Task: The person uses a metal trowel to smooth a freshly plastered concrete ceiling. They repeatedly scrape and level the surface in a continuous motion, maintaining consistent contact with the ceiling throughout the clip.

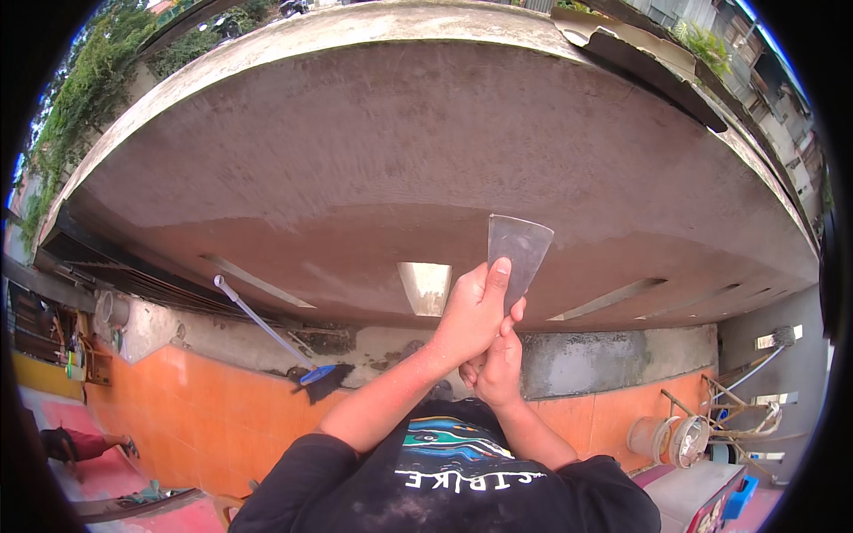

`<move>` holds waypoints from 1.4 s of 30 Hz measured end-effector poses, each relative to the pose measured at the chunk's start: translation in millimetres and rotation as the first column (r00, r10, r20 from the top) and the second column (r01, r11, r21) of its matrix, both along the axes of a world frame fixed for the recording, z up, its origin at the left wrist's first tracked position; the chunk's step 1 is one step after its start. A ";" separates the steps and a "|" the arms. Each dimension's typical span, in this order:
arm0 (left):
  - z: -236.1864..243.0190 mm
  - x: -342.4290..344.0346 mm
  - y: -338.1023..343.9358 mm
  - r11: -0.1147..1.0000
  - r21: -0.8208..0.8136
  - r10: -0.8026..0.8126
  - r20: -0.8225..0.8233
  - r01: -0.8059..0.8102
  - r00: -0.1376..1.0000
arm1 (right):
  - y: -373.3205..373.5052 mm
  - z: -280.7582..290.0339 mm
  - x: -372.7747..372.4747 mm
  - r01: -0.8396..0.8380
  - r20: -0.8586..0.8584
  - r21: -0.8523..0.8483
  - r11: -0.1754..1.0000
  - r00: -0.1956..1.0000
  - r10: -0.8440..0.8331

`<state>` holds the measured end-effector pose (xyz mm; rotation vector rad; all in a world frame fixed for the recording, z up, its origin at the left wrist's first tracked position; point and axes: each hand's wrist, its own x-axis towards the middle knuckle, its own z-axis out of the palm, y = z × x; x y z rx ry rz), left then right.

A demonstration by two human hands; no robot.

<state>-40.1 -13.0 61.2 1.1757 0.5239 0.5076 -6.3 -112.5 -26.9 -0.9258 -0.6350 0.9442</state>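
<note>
A putty knife with a wide, dull grey blade points up and away from me in front of the wall. My left hand is closed around the lower part of the blade, its thumb pressed flat on the metal. Just below, my right hand is closed where the blade narrows; the handle is hidden within the hands. Beyond them stands a brown-grey wall with a rough, streaky surface, darker in its lower band. A slot-like opening pierces the wall just left of my hands.
A blue broom leans on the wall at left, above orange flooring. At right stand buckets, wooden poles and a long-handled brush. Bent sheet metal lies on the wall top. Another person's leg shows far left.
</note>
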 end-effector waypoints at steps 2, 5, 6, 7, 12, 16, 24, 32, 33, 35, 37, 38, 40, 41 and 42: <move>-19.2 -3.0 -0.5 1.000 -0.006 0.010 -0.029 -0.010 1.000 | -3.7 -16.7 -8.2 0.033 -0.077 -0.082 0.996 0.996 -0.039; -22.8 -1.5 7.6 1.000 0.018 -0.011 -0.044 0.012 0.999 | 7.5 -16.6 -10.2 0.051 -0.054 -0.053 0.997 0.997 -0.054; -15.9 1.0 12.0 0.999 0.046 -0.006 -0.033 0.007 0.999 | 14.9 -9.3 -6.7 0.052 -0.013 -0.010 0.999 0.999 -0.052; -5.8 2.5 14.6 0.997 0.076 -0.002 -0.021 0.004 1.000 | 22.5 0.4 -1.9 0.053 0.023 0.029 0.998 0.998 -0.054; 43.9 17.2 25.7 0.978 0.207 -0.015 0.121 -0.011 0.993 | 39.2 42.4 25.6 0.052 0.125 0.189 0.981 0.989 -0.076; 26.5 9.1 8.0 0.995 0.092 -0.027 0.041 0.023 0.999 | 15.1 28.2 12.9 0.033 0.053 0.101 0.994 0.998 -0.038; 15.2 14.0 19.0 0.981 0.193 0.005 0.093 -0.023 0.996 | 25.9 12.9 18.3 0.018 0.050 0.072 0.997 0.999 -0.021; 12.0 10.5 0.6 0.999 0.005 -0.039 -0.131 0.041 0.991 | 7.8 17.9 11.5 -0.049 -0.009 0.109 0.993 0.999 0.051; 8.1 10.3 0.2 0.999 0.047 -0.018 -0.045 0.020 0.999 | 6.5 15.0 9.1 -0.020 -0.024 0.044 0.999 0.999 0.022; 4.3 8.9 2.9 0.999 0.038 -0.018 -0.096 0.021 0.995 | 8.2 10.5 8.4 -0.021 -0.002 0.091 0.996 1.000 0.021; 5.0 9.0 7.8 0.996 0.087 -0.004 0.026 0.002 1.000 | 11.3 9.3 12.0 -0.010 -0.008 0.068 0.998 1.000 0.011; 5.9 9.4 7.9 0.994 0.112 0.010 0.059 -0.017 0.998 | 11.8 9.9 13.8 -0.011 0.010 0.065 0.998 1.000 0.011; 8.0 9.9 6.8 0.989 0.139 0.031 0.147 -0.051 0.989 | 11.3 12.0 15.9 -0.002 -0.007 0.021 1.000 1.000 0.002; 8.5 10.2 4.9 0.997 0.079 0.019 0.041 -0.022 0.999 | 10.3 13.1 16.3 -0.025 0.023 0.051 0.998 0.999 0.024; 8.4 10.5 1.9 0.999 0.033 0.013 -0.022 -0.012 1.000 | 8.7 14.1 15.7 -0.036 0.010 0.062 0.997 0.999 0.035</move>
